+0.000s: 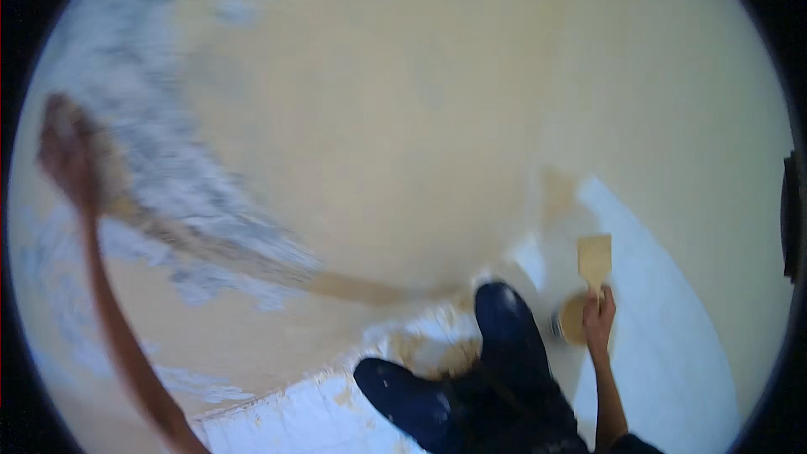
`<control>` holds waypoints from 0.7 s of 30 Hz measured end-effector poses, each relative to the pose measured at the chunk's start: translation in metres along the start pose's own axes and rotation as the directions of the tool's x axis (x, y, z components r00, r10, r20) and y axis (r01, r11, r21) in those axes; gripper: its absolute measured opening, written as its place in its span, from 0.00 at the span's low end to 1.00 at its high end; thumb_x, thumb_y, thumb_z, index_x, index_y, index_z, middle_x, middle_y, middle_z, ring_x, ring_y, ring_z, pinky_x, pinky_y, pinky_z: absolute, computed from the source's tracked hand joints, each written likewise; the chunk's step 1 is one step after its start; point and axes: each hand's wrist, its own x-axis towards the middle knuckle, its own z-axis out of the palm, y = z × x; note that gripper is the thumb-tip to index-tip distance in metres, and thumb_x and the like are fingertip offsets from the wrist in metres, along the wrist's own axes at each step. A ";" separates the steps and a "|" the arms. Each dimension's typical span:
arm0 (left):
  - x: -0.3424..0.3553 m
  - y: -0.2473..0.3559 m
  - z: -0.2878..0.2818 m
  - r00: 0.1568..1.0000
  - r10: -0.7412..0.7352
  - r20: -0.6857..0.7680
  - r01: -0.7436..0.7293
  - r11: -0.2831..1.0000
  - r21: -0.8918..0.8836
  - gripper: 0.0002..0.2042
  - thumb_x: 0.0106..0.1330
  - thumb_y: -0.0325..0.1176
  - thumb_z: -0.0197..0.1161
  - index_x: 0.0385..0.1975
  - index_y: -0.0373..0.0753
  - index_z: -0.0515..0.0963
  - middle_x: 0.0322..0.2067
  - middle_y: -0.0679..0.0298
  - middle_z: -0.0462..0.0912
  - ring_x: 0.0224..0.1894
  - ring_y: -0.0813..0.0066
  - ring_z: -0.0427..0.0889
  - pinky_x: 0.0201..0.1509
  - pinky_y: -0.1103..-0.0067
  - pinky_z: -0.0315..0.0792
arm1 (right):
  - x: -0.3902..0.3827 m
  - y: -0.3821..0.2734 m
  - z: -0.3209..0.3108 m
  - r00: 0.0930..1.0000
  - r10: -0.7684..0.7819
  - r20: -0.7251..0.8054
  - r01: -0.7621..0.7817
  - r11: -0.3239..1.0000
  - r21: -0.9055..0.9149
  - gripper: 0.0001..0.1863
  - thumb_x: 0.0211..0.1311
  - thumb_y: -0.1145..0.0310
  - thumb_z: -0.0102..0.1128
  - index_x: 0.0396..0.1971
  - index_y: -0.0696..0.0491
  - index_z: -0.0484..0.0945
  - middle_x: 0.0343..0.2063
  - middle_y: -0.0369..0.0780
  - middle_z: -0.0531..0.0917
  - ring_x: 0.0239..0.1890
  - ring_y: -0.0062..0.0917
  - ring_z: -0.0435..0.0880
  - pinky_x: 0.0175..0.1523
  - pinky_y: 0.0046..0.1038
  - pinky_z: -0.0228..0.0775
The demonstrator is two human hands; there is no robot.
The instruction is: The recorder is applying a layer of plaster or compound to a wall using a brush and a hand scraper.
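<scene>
right hand (598, 311) clamped on handle of flat tan putty knife (594, 259) | blade light, stiff, likely slick with paste; hold by handle | left hand (63, 147) blurred on wall, grip cannot tell

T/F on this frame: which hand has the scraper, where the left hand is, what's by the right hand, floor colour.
1. The right hand holds a flat-bladed scraper. True.
2. The left hand rests on the floor. False: it is raised against the cream wall, motion-blurred.
3. A small round container sits on the floor beside the right hand. True.
4. The wall is evenly cream all over. False: a grey-white rough patch runs along its left side.
5. The floor is dark. False: it is white, with tan splatter.
</scene>
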 end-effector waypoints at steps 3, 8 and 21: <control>-0.003 0.002 -0.011 0.980 -0.193 0.052 0.194 0.981 -0.005 0.22 0.76 0.49 0.53 0.62 0.44 0.73 0.66 0.60 0.73 0.70 0.63 0.66 0.71 0.67 0.55 | 0.024 -0.098 0.072 0.971 -0.223 0.085 0.174 0.903 0.392 0.19 0.76 0.66 0.48 0.59 0.62 0.65 0.20 0.28 0.67 0.21 0.11 0.64 0.25 0.19 0.57; 0.012 0.024 -0.038 0.948 -0.316 0.047 0.319 0.940 -0.118 0.23 0.76 0.55 0.48 0.59 0.46 0.75 0.67 0.61 0.70 0.70 0.61 0.65 0.73 0.65 0.53 | 0.025 -0.294 0.163 0.560 -0.815 0.150 0.597 0.522 0.610 0.19 0.77 0.66 0.45 0.60 0.60 0.64 0.21 0.30 0.66 0.21 0.12 0.63 0.24 0.22 0.54; -0.001 0.217 -0.093 0.669 -0.494 0.555 0.354 -0.445 -0.823 0.47 0.69 0.72 0.31 0.68 0.30 0.60 0.62 0.48 0.73 0.61 0.58 0.74 0.66 0.68 0.67 | -0.090 -0.497 0.286 0.316 -0.948 -0.026 0.268 0.063 0.961 0.14 0.77 0.60 0.49 0.43 0.57 0.64 0.21 0.38 0.74 0.22 0.19 0.74 0.27 0.26 0.64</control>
